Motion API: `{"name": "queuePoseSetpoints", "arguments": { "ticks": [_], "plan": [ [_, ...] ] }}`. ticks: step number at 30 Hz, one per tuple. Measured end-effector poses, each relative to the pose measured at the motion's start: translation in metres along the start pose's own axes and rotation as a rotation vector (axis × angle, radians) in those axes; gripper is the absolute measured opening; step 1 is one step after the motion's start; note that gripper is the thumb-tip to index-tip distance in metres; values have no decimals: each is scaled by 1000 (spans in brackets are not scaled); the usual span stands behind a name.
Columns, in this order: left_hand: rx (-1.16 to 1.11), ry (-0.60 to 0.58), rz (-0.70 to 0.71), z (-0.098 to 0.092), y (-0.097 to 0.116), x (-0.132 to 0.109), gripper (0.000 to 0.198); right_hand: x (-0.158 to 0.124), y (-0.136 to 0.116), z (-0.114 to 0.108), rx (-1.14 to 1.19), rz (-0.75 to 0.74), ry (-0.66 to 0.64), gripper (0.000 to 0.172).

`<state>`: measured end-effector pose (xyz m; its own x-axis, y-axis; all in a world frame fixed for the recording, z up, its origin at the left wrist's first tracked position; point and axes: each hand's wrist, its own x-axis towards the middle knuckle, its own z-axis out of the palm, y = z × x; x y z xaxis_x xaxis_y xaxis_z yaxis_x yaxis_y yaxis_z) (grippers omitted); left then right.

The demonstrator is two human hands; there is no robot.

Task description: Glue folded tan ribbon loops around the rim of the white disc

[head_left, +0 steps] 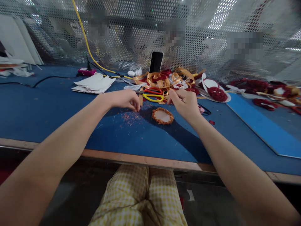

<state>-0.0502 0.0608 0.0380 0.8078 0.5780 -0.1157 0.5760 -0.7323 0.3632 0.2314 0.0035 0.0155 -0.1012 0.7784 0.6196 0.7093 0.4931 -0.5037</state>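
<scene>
A small round white disc with a ruffled orange-brown edge (162,116) lies flat on the blue tabletop, between and in front of my hands. My left hand (128,99) hovers over reddish thread scraps (131,118), its fingers curled down and drawn together; anything between the tips is too small to make out. To the right, my right hand (185,102) pinches thumb against forefinger beside the ribbon heap, and what it holds is hidden. Scissors with one red and one yellow handle (154,98) rest between the hands, blades partly behind my left hand.
Gold and dark red ribbons (162,80) are heaped before a propped phone (156,62). White sheets (94,83) lie back left, near a pink power block (86,72). At right are red pompom pieces (217,93) and a bright blue board (263,125). A perforated metal screen (131,40) stands behind.
</scene>
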Motion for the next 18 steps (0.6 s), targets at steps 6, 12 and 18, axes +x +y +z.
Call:
{"name": "queuePoseSetpoints", "arguments": {
  "ticks": [6,12,18],
  "plan": [
    [110,-18,-50,2,6,-1,18,0,2,0,-21,-12,0,52],
    [182,-116,-172,-8,22,-11,24,1,4,0,-31,-11,-8,51],
    [51,-116,-162,-15,27,-15,23,1,3,0,-20,-4,-10,54]
  ]
}}
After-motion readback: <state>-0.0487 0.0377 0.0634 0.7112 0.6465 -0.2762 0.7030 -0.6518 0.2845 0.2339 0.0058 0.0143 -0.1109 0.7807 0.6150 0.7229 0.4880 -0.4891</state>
